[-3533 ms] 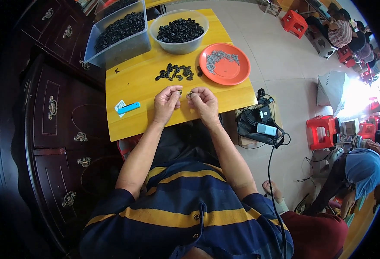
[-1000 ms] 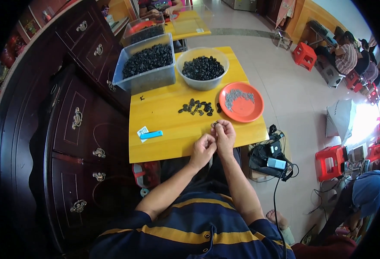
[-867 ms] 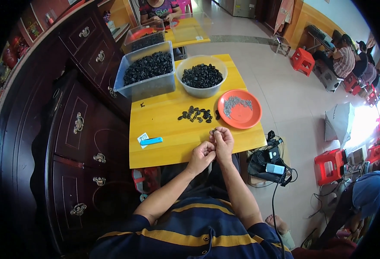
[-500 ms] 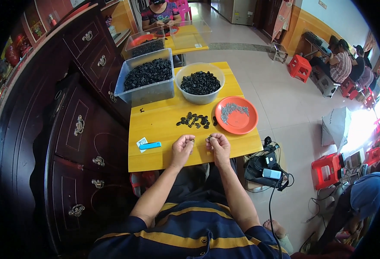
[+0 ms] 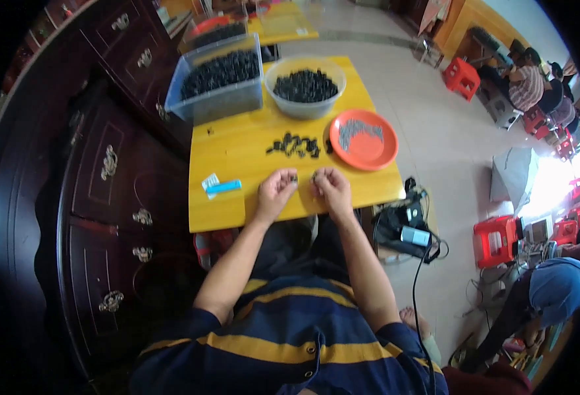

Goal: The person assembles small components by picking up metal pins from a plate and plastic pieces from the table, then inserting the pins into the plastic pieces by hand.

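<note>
Both my hands are just above the front of a yellow table (image 5: 237,210), a short gap between them. My left hand (image 5: 277,191) pinches a small dark piece (image 5: 294,178) between thumb and fingertips. In my right hand (image 5: 333,189), the fingers are closed on another small dark piece (image 5: 314,177), mostly hidden by them. Beyond the hands lies a loose group of black oval pieces (image 5: 294,145). An orange plate (image 5: 364,160) to the right holds many thin grey pin-like parts (image 5: 359,131).
A translucent round tub (image 5: 303,108) and a rectangular bin (image 5: 227,108), both full of black pieces, stand at the back. A blue flat-handled tool (image 5: 224,186) rests on a white card at left. Dark drawers (image 5: 109,164) flank the table; a cabled bag (image 5: 402,230) sits right.
My view has tipped, so the table and hands appear higher in the picture. Both hands keep about the same place over the table, and the piece in the left fingertips shows more plainly.
</note>
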{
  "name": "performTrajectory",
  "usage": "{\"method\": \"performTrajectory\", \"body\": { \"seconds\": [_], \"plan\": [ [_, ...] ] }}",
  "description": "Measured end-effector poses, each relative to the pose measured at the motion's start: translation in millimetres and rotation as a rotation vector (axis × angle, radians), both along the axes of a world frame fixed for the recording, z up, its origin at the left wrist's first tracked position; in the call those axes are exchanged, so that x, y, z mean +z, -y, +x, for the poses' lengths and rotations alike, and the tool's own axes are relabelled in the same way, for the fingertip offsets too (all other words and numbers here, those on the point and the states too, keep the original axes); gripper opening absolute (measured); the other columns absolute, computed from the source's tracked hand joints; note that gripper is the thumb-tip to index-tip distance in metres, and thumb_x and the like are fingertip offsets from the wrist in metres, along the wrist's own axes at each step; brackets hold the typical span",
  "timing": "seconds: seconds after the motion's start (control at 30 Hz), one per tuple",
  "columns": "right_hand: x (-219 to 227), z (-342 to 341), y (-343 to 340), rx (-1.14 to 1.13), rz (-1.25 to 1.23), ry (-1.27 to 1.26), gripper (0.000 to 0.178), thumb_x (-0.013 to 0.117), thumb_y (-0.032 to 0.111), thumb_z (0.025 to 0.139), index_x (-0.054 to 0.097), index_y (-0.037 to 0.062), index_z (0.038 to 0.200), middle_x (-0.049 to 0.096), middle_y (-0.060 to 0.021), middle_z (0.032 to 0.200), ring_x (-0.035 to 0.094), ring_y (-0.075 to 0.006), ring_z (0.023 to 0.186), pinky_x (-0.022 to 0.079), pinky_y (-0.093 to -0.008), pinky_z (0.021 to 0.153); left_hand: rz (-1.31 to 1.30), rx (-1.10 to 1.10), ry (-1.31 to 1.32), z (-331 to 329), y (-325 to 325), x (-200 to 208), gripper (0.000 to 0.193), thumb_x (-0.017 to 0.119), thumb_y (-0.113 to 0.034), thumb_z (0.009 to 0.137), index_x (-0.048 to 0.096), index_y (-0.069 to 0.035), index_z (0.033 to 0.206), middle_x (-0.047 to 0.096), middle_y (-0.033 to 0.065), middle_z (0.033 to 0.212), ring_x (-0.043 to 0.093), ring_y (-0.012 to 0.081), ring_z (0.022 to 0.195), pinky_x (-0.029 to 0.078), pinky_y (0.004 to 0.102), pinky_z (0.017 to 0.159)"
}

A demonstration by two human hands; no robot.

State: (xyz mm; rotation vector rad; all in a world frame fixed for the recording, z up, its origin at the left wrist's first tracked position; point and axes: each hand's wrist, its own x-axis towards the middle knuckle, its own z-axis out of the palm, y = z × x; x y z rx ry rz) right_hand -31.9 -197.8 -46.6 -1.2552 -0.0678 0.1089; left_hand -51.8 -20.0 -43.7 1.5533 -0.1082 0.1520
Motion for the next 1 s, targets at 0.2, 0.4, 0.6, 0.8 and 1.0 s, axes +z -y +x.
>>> {"method": "performTrajectory", "body": {
  "seconds": [0.2, 0.4, 0.6, 0.8, 1.0],
  "plan": [
    [12, 3, -4, 0.017, 0.078, -0.071, 0.01, 0.062, 0.01, 0.093, 0.061, 0.004, 0.101, 0.064, -0.0015, 0.087, 0.061, -0.0094, 0.073, 0.049, -0.023, 0.065, 0.018, -0.039, 0.012, 4, -5, 7, 0.028, 0.065, 0.001, 0.087, 0.062, 0.0, 0.116, 0.061, -0.0033, 0.092, 0.055, 0.0023, 0.077, 0.047, 0.0182, 0.073],
    [8, -1, -2, 0.084, 0.037, -0.087, 0.011, 0.063, 0.009, 0.092, 0.062, 0.0028, 0.101, 0.064, -0.0009, 0.083, 0.06, -0.0087, 0.072, 0.048, -0.0228, 0.064, -0.004, -0.079, 0.013, -3, -3, 7, 0.029, 0.064, 0.002, 0.089, 0.062, 0.0, 0.118, 0.06, -0.0036, 0.093, 0.055, 0.0015, 0.079, 0.047, 0.0167, 0.073],
    [13, -4, -5, 0.106, -0.114, -0.046, 0.013, 0.062, 0.009, 0.091, 0.063, 0.0009, 0.102, 0.065, -0.0013, 0.083, 0.058, -0.0073, 0.07, 0.048, -0.0226, 0.064, 0.0, -0.076, 0.003, -4, -4, 6, 0.03, 0.064, 0.002, 0.089, 0.062, 0.0, 0.118, 0.06, -0.0039, 0.092, 0.055, 0.0017, 0.078, 0.047, 0.017, 0.072],
    [13, -4, -5, 0.096, -0.131, -0.041, 0.013, 0.062, 0.009, 0.092, 0.063, 0.0008, 0.101, 0.064, -0.0003, 0.082, 0.057, -0.0065, 0.069, 0.047, -0.0223, 0.063, 0.029, -0.077, 0.028, -5, -2, 11, 0.028, 0.065, 0.003, 0.088, 0.064, -0.001, 0.116, 0.06, -0.0041, 0.092, 0.056, 0.0022, 0.077, 0.048, 0.0174, 0.073],
    [16, -3, -7, 0.109, -0.101, -0.062, 0.01, 0.061, 0.007, 0.094, 0.061, 0.0007, 0.101, 0.062, -0.0005, 0.078, 0.056, -0.007, 0.067, 0.046, -0.021, 0.062, 0.042, -0.064, 0.014, -4, -3, 11, 0.028, 0.065, 0.003, 0.087, 0.065, -0.001, 0.115, 0.061, -0.004, 0.091, 0.056, 0.0023, 0.078, 0.048, 0.0175, 0.074]
  ]
}}
